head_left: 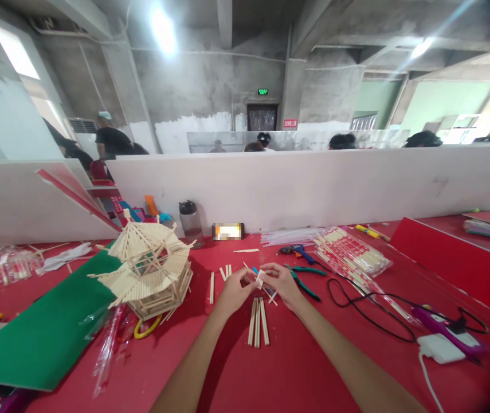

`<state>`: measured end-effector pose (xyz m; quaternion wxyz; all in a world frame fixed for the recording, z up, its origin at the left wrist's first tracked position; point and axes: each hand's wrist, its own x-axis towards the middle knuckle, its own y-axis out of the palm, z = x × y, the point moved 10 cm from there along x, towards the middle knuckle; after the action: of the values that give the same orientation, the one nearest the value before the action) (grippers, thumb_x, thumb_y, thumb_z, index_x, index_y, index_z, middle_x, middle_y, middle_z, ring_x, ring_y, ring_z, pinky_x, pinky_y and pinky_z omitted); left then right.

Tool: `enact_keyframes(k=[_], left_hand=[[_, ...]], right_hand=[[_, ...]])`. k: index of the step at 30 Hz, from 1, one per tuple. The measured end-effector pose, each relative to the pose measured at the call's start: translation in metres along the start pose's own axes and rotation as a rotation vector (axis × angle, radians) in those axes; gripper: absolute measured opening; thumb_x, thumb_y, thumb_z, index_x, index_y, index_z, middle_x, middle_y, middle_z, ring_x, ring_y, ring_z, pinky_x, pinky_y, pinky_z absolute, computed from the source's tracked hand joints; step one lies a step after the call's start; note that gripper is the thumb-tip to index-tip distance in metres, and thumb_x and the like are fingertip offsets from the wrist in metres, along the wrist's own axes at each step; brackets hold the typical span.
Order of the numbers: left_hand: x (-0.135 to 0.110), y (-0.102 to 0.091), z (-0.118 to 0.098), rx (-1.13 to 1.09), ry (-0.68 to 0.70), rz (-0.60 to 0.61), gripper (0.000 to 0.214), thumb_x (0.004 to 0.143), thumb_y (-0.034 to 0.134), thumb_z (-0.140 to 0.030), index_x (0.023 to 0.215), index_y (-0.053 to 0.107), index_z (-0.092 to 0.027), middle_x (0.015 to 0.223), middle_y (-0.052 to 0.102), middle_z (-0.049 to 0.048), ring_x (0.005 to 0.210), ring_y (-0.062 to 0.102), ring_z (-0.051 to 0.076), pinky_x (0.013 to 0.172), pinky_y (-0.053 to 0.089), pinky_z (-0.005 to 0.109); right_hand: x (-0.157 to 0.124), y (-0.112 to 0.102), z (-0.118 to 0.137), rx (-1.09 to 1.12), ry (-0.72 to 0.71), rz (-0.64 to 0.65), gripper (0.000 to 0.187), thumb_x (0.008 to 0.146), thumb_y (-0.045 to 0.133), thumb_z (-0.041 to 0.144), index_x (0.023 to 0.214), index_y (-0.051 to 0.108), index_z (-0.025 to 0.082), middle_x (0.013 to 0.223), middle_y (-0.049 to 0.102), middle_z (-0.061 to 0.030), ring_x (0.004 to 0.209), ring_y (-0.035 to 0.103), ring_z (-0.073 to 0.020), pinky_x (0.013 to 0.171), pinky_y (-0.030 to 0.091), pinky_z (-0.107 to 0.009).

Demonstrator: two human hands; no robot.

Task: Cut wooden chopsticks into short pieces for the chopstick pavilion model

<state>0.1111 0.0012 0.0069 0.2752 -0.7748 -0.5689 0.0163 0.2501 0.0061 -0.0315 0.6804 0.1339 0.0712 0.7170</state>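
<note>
In front of me, my left hand (236, 288) and my right hand (283, 285) meet above the red table, fingers pinched on a small pale piece (261, 279) that looks built of short wooden sticks. Its exact shape is too small to make out. Just nearer to me lie several wooden sticks (257, 324) in a loose group. More sticks (212, 288) rest left of my left hand. Pliers with teal handles (304, 281) lie close by my right hand. To the left stands a two-roofed pavilion model (150, 267) made of wooden sticks.
A blue glue gun (298, 251) and packs of chopsticks (352, 252) lie at the back right. A black cable (373, 295) loops toward a purple-and-white power strip (446, 332). A phone (228, 231) and a bottle (190, 223) stand before the white partition (296, 183). Green board (51, 321) lies left.
</note>
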Motion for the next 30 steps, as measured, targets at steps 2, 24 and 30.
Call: enact_keyframes(k=[2, 24, 30], left_hand=[[-0.001, 0.000, -0.005, 0.040, 0.016, 0.016, 0.020, 0.081, 0.063, -0.033, 0.094, 0.066, -0.019, 0.075, 0.068, 0.0007, 0.068, 0.060, 0.014, 0.067, 0.045, 0.024], [-0.004, 0.004, -0.018, 0.258, 0.157, 0.122, 0.032, 0.084, 0.058, -0.022, 0.114, 0.067, -0.028, 0.098, 0.073, 0.0028, 0.091, 0.065, 0.021, 0.086, 0.047, 0.032], [-0.005, 0.005, -0.016, 0.230, 0.153, 0.115, 0.030, 0.083, 0.059, -0.023, 0.112, 0.066, -0.026, 0.097, 0.072, 0.0031, 0.090, 0.065, 0.020, 0.084, 0.047, 0.032]], right_hand=[[-0.001, 0.000, 0.001, -0.005, 0.004, -0.002, 0.041, 0.061, 0.084, 0.039, 0.093, 0.068, 0.019, 0.079, 0.069, -0.0015, 0.067, 0.067, -0.0170, 0.068, 0.057, -0.032], [0.000, -0.005, 0.007, -0.091, -0.029, -0.021, 0.039, 0.061, 0.083, 0.045, 0.087, 0.070, 0.020, 0.080, 0.069, -0.0026, 0.069, 0.066, -0.0184, 0.066, 0.057, -0.032], [0.001, -0.006, 0.013, -0.165, -0.078, -0.025, 0.035, 0.063, 0.080, 0.044, 0.085, 0.071, 0.019, 0.079, 0.071, -0.0041, 0.068, 0.066, -0.0194, 0.063, 0.056, -0.031]])
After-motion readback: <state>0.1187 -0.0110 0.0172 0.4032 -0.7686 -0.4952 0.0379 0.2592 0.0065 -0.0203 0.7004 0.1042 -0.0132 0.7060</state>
